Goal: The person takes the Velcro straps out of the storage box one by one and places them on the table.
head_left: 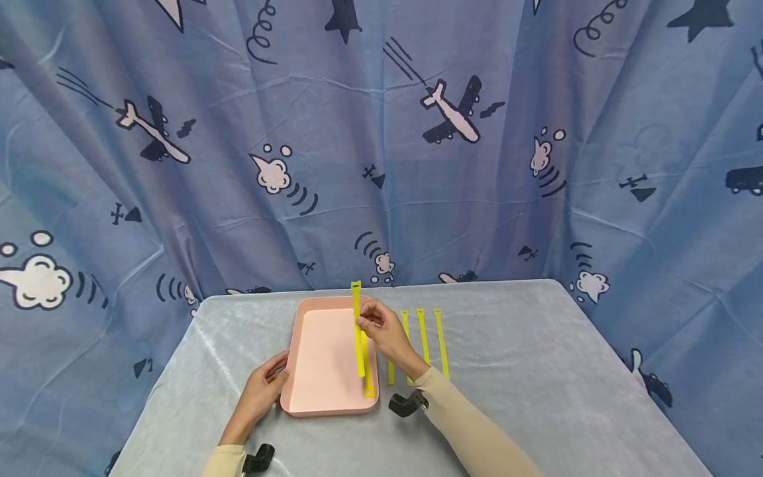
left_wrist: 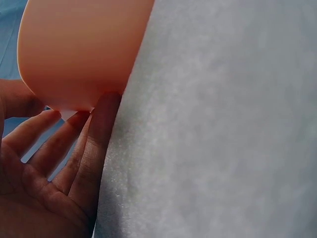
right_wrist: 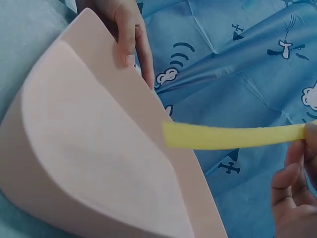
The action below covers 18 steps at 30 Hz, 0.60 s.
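My right hand pinches a flat yellow cable strap between thumb and fingertips over the right side of a shallow pink tray. The strap stands lengthwise, its slotted end at the far side; its plain end points into the right wrist view. A second yellow strap overlaps the tray's right side, slotted end nearest me. At the tray's left edge, my left hand holds the rim, with its thumb at the edge and fingers against the outer wall.
Several more yellow straps lie side by side on the grey cloth-covered table, right of the tray, partly hidden by the right arm. A blue patterned curtain hangs behind the table. Each wrist wears a black camera mount.
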Each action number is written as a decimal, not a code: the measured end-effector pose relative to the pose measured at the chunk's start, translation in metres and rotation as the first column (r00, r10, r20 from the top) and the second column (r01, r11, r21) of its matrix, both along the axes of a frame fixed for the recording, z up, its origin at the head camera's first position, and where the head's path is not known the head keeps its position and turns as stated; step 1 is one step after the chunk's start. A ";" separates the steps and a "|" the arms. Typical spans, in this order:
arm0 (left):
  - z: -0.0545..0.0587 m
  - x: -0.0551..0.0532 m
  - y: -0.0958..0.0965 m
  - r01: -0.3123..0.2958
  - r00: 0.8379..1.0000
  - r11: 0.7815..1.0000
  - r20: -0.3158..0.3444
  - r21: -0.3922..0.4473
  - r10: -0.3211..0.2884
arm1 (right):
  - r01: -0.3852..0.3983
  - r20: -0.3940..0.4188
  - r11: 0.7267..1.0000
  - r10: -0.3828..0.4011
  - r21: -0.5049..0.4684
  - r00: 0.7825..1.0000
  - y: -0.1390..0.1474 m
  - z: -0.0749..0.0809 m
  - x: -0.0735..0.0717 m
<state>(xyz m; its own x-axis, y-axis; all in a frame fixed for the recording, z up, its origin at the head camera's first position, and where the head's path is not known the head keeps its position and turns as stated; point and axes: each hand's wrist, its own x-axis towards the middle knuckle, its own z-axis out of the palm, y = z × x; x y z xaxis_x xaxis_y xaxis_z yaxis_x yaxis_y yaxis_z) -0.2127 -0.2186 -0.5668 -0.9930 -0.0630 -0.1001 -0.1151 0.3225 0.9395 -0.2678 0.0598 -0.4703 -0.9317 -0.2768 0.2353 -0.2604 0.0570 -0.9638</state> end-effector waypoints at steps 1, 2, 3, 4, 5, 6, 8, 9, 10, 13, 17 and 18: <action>0.000 0.001 0.000 0.000 1.000 1.000 0.003 0.005 0.000 | 0.007 0.009 1.000 -0.007 0.000 1.000 0.001 -0.001 0.001; 0.000 0.001 0.000 0.000 1.000 1.000 0.007 0.013 0.000 | 0.012 0.016 1.000 -0.012 0.002 1.000 0.002 -0.001 0.002; -0.001 0.002 0.001 0.001 1.000 1.000 0.010 0.019 -0.001 | 0.014 0.023 1.000 -0.014 -0.002 1.000 0.003 -0.002 0.002; -0.001 0.002 0.001 0.001 1.000 1.000 0.012 0.023 -0.001 | 0.015 0.031 1.000 -0.015 -0.008 0.999 0.004 -0.002 0.003; -0.001 0.002 0.001 0.002 1.000 1.000 0.012 0.023 -0.002 | 0.016 0.037 1.000 -0.015 -0.014 0.999 0.005 -0.003 0.004; -0.001 0.003 0.001 0.002 1.000 1.000 0.013 0.022 -0.002 | 0.016 0.047 1.000 -0.015 -0.021 0.999 0.007 -0.004 0.004; -0.002 0.003 0.001 0.002 1.000 1.000 0.012 0.019 -0.002 | 0.020 0.064 0.999 -0.018 -0.030 0.998 0.009 -0.006 0.005; -0.002 0.003 0.001 0.002 1.000 1.000 0.011 0.017 -0.002 | 0.023 0.074 0.999 -0.020 -0.035 0.997 0.010 -0.007 0.005; -0.002 0.003 0.001 0.001 1.000 1.000 0.010 0.014 -0.001 | 0.027 0.084 0.999 -0.023 -0.041 0.996 0.012 -0.007 0.005; -0.002 0.003 0.000 0.003 1.000 1.000 0.000 0.004 -0.003 | 0.032 0.102 0.998 -0.027 -0.048 0.994 0.016 -0.008 0.005; -0.001 0.001 0.000 0.009 1.000 1.000 -0.019 -0.026 -0.009 | 0.049 0.109 0.997 -0.043 -0.052 0.993 0.022 -0.010 0.002; 0.000 0.000 0.000 0.011 1.000 0.999 -0.023 -0.033 -0.012 | 0.053 0.111 0.997 -0.047 -0.056 0.993 0.024 -0.011 0.000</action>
<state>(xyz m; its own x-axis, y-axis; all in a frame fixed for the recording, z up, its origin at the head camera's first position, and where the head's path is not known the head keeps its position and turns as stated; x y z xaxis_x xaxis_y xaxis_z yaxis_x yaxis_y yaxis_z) -0.2128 -0.2189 -0.5670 -0.9957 -0.0547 -0.0748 -0.0894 0.3542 0.9309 -0.2679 0.0840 -0.4815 -0.9650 -0.2178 0.1458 -0.1516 0.0098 -0.9884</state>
